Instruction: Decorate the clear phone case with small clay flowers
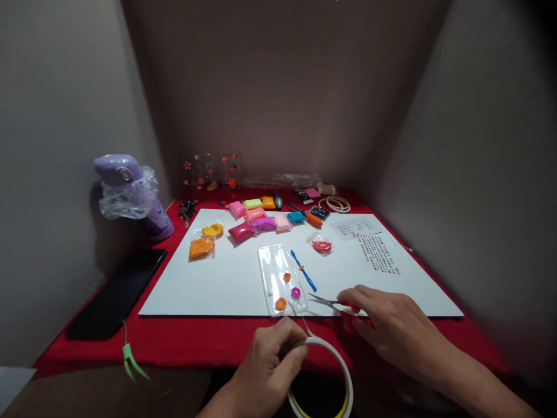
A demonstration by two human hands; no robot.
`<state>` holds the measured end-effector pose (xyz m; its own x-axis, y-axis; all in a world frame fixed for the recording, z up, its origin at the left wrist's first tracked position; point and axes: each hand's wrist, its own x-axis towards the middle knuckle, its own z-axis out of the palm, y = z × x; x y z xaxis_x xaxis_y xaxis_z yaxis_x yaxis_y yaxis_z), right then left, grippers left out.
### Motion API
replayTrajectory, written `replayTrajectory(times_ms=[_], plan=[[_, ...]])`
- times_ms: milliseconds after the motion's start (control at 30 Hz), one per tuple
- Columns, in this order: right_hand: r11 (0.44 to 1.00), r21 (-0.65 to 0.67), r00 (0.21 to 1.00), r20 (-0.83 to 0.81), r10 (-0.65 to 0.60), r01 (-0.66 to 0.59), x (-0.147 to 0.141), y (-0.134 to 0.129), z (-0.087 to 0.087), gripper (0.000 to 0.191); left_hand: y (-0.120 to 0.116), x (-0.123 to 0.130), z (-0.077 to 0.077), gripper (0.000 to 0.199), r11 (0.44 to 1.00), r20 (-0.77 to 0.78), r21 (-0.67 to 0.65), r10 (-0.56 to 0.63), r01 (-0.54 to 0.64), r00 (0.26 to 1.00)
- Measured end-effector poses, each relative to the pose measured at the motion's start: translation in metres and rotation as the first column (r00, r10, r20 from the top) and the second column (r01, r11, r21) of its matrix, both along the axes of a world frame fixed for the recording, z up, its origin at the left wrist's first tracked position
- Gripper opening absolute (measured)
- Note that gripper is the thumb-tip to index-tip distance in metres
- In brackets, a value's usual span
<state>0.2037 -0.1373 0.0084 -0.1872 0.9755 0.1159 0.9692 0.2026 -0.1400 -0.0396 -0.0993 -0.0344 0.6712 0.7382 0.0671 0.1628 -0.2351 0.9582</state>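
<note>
My left hand is closed on a roll of white double-sided tape at the table's front edge. A thin strip of tape runs up from it toward the clear phone case. My right hand holds small scissors with red handles, their blades apart and pointing left beside the case's lower right corner. On the case sit two orange clay flowers and a purple clay flower. A blue modelling tool lies just right of the case.
Several clay packets lie at the back of the white board, with a red packet nearer. Rhinestone stickers lie at right. A black phone and purple tumbler stand left. Two decorated cases lean at the back wall.
</note>
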Motion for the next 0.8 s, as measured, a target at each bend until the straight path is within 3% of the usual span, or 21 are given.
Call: replayTrajectory(times_ms=[133, 300, 533, 800], plan=[[0.999, -0.021, 0.992, 0.119, 0.052, -0.050, -0.003, 0.002, -0.004, 0.030, 0.000, 0.000, 0.000, 0.011, 0.999, 0.019, -0.035, 0.009, -0.008, 1.000], [0.996, -0.005, 0.985, 0.148, 0.087, -0.087, -0.008, 0.008, -0.007, 0.033, 0.000, -0.001, -0.001, 0.012, 1.000, 0.030, -0.027, 0.004, -0.003, 1.000], [0.991, -0.042, 0.981, 0.144, 0.133, -0.128, -0.012, 0.015, -0.009, 0.028, 0.001, -0.001, -0.002, 0.014, 0.999, 0.045, -0.044, 0.005, -0.003, 0.999], [0.992, -0.059, 0.979, 0.163, 0.122, -0.114, -0.002, 0.013, 0.000, 0.023, 0.001, -0.001, 0.000, 0.016, 0.996, 0.075, -0.086, 0.015, -0.009, 0.997]])
